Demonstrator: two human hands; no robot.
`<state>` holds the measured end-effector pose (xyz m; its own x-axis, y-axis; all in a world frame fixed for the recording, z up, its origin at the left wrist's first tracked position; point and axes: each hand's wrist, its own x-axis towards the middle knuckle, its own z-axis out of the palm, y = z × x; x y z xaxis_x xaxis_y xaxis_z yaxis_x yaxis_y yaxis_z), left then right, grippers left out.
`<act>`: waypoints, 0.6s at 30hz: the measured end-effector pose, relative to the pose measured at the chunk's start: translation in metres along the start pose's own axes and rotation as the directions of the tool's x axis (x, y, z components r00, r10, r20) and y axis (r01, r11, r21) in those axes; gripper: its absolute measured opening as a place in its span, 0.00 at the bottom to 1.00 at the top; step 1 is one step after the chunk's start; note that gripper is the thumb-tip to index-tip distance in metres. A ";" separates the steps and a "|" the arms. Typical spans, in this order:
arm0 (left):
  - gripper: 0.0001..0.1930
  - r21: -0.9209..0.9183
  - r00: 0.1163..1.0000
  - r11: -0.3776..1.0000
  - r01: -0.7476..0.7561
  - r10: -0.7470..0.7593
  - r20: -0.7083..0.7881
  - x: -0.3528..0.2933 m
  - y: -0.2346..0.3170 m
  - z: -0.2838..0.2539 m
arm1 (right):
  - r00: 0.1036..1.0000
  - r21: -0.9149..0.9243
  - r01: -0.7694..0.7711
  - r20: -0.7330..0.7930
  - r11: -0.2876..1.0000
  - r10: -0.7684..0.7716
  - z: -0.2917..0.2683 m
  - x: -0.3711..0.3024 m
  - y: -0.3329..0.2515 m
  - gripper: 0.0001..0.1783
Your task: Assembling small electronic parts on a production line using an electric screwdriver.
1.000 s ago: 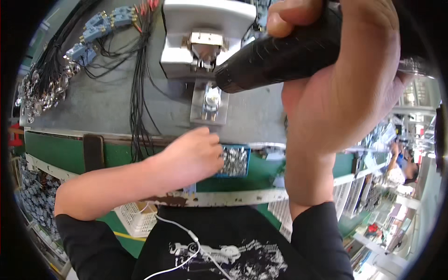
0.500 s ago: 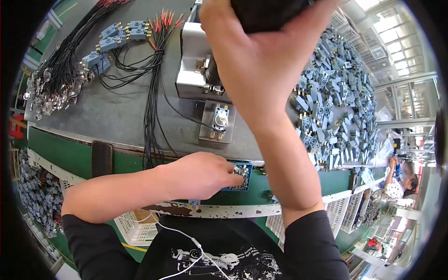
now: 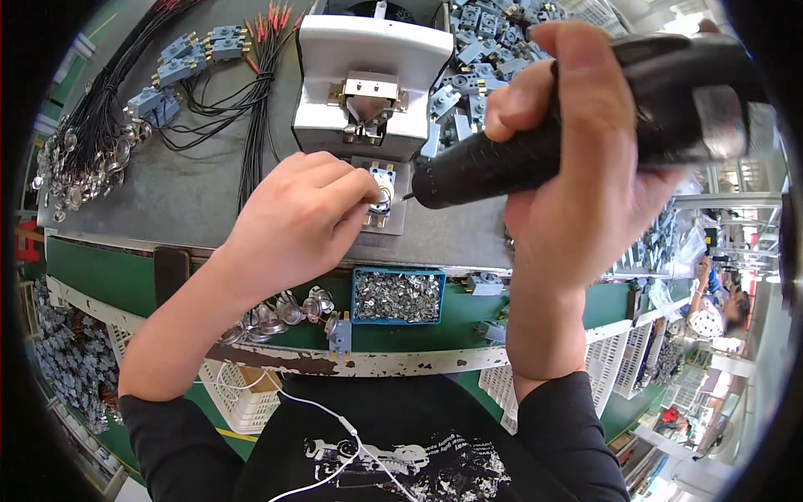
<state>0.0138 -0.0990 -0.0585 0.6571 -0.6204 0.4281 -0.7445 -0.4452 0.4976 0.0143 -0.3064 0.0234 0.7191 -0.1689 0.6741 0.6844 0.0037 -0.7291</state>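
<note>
My right hand (image 3: 585, 159) is wrapped round a black power screwdriver (image 3: 493, 166). Its thin bit points left at a small blue-grey switch unit (image 3: 382, 177) with brass terminals and a round metal disc, and looks just apart from it. That unit sits on a metal block (image 3: 396, 222) in front of a white-and-black bench machine (image 3: 376, 52). With thumb and forefinger closed, my left hand (image 3: 293, 209) reaches over the left of the unit, its fingertips at the disc. Whatever they pinch is too small to make out.
A blue tray (image 3: 355, 311) of small metal pieces stands below the block. Left of it lie round metal parts (image 3: 288, 308) and another switch unit (image 3: 340, 333). Black wires with red tips (image 3: 258, 125) lie left of the machine. Many switch units (image 3: 477, 50) are heaped behind and right.
My left hand has moved from the blue tray up to the switch unit. My right hand has come down and right, bringing the screwdriver from the top edge to beside the unit.
</note>
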 end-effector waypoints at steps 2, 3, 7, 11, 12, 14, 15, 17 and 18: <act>0.06 0.043 1.000 0.999 -0.005 0.004 0.021 0.001 0.002 0.002 | 0.995 -0.056 0.007 0.101 0.998 -0.001 0.005 -0.002 -0.021 0.16; 0.07 0.086 0.999 0.996 -0.015 0.012 0.041 0.001 0.003 0.003 | 0.998 -0.021 -0.048 0.035 0.999 0.048 0.006 -0.006 -0.028 0.18; 0.08 0.116 0.999 0.993 -0.009 0.003 0.045 -0.002 -0.001 0.012 | 0.985 0.015 -0.169 -0.030 0.986 0.169 0.006 -0.004 -0.037 0.22; 0.10 0.101 0.998 0.995 0.027 -0.032 0.052 -0.004 -0.006 0.018 | 0.991 -0.121 -0.123 -0.062 0.985 0.117 0.022 -0.016 -0.026 0.16; 0.11 0.095 0.998 0.995 0.034 -0.039 0.050 -0.004 -0.006 0.018 | 0.998 -0.021 -0.056 0.035 0.998 0.056 0.019 -0.017 -0.019 0.15; 0.12 0.081 0.996 0.995 0.060 -0.065 0.057 -0.003 -0.005 0.017 | 0.997 0.025 -0.037 0.064 0.999 0.035 0.024 -0.019 -0.009 0.14; 0.14 0.064 0.994 0.995 0.082 -0.086 0.065 -0.003 -0.005 0.017 | 0.996 0.067 -0.017 0.090 0.998 0.011 0.026 -0.021 -0.005 0.14; 0.15 0.060 0.994 0.994 0.086 -0.090 0.058 -0.003 -0.004 0.016 | 0.997 0.034 -0.036 0.072 0.999 0.033 0.020 -0.024 -0.006 0.13; 0.17 0.054 0.994 0.995 0.087 -0.090 0.054 -0.003 -0.004 0.016 | 0.997 -0.002 -0.055 0.050 0.998 0.055 0.018 -0.025 -0.005 0.12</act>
<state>0.0132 -0.1055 -0.0738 0.7143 -0.6115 0.3403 -0.6895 -0.5318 0.4917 -0.0051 -0.2844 0.0126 0.7607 -0.1191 0.6381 0.6436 0.0113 -0.7653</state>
